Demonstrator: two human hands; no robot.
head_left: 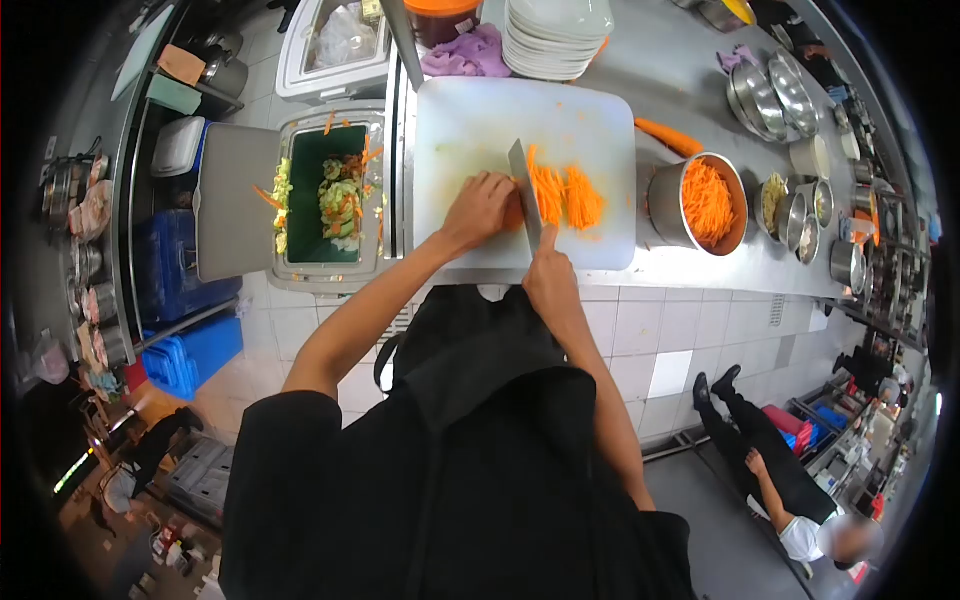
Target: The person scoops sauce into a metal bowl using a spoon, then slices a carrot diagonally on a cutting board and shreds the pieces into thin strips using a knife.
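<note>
My right hand (552, 275) is wrapped round the handle of a broad-bladed kitchen knife (524, 185), its blade pointing away from me over a white cutting board (450, 110). To the left of the blade, my left hand (480, 208) has its fingers curled on a piece of carrot (514, 213), which is mostly hidden under them. Shredded carrot (583, 200) lies on the board just right of the blade, in thin strips. A steel pot (668, 200) full of carrot strips stands right of the board, with a whole carrot (668, 136) behind it.
An open bin (305, 255) with vegetable scraps stands left of the board. Behind the board are stacked white plates (555, 45) and a purple cloth (468, 55). Steel bowls (760, 100) sit farther right. Another person (770, 470) stands at the lower right.
</note>
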